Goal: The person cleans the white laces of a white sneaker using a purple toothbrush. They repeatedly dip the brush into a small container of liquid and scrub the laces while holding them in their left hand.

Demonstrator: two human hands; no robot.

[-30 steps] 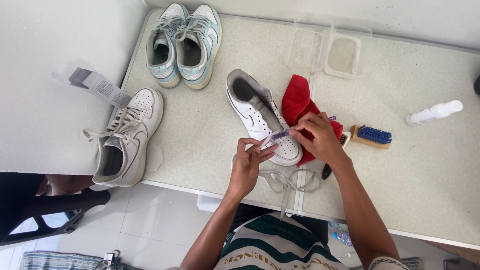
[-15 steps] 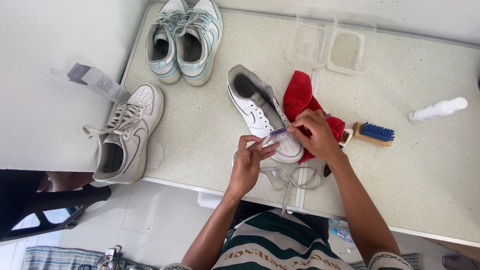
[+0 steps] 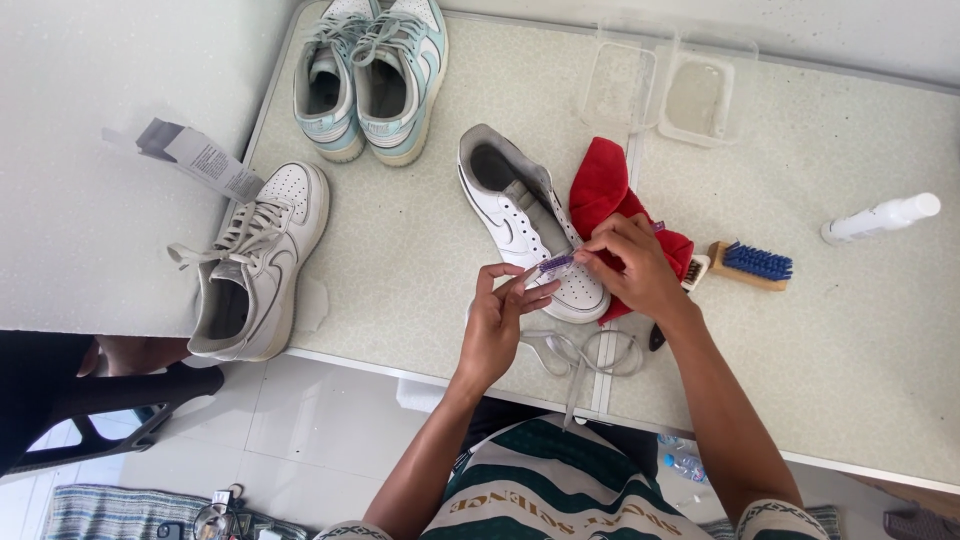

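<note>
A white sneaker without laces (image 3: 520, 220) lies on the speckled table (image 3: 400, 250) in front of me. Both my hands hold a small clear and purple tube-like item (image 3: 553, 266) just above the sneaker's toe. My left hand (image 3: 505, 320) pinches its near end with the fingers. My right hand (image 3: 630, 262) grips its far end. A red cloth (image 3: 605, 190) lies beside the sneaker, partly under my right hand. A loose white shoelace (image 3: 585, 355) lies on the table below my hands.
A second white sneaker (image 3: 255, 265) hangs over the table's left edge. A pale blue and white pair (image 3: 370, 75) stands at the far left. Two clear tubs (image 3: 660, 90), a blue-bristled wooden brush (image 3: 750, 265) and a white bottle (image 3: 880, 218) lie to the right.
Both hands stay together on the small item above the sneaker's toe; my fingers have shifted slightly. The view has tilted a little.
</note>
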